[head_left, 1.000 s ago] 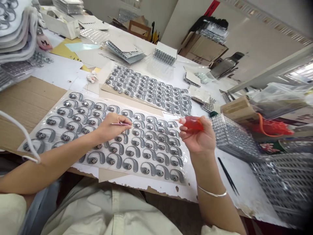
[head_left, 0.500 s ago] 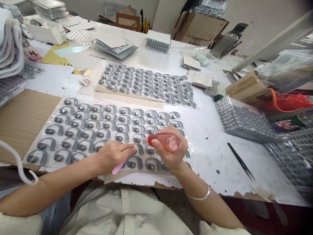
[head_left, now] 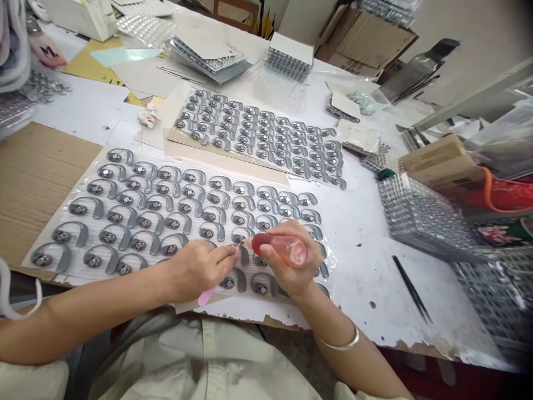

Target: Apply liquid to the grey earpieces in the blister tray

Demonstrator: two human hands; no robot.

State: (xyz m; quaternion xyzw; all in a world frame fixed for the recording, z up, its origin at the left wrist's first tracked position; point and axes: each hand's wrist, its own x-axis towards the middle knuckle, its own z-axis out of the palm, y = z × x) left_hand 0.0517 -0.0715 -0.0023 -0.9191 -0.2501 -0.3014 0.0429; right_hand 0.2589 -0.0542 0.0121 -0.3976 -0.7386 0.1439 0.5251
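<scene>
My left hand [head_left: 197,270] pinches a thin pink-handled stick [head_left: 207,296], whose fine tip reaches a grey ear-hook piece [head_left: 239,254] near the lower edge of a clear plastic sheet [head_left: 291,208]. My right hand [head_left: 287,261] grips a small red translucent squeeze bottle [head_left: 283,249], its narrow nozzle pointing left, close to the stick's tip and apparently not touching it. The sheet holds rows of grey hooks with round metal centres. Both hands hide its lower middle part.
A second sheet of hooks [head_left: 258,136] lies farther up the white table. Brown cardboard [head_left: 37,189] lies at left. Black tweezers [head_left: 411,289] and a stack of metal mesh trays [head_left: 427,219] are at right. Boxes and stacked trays crowd the far side.
My right hand has moved left and down over the sheet, bringing the bottle beside the stick's tip. My left hand has shifted right, and the view has tilted.
</scene>
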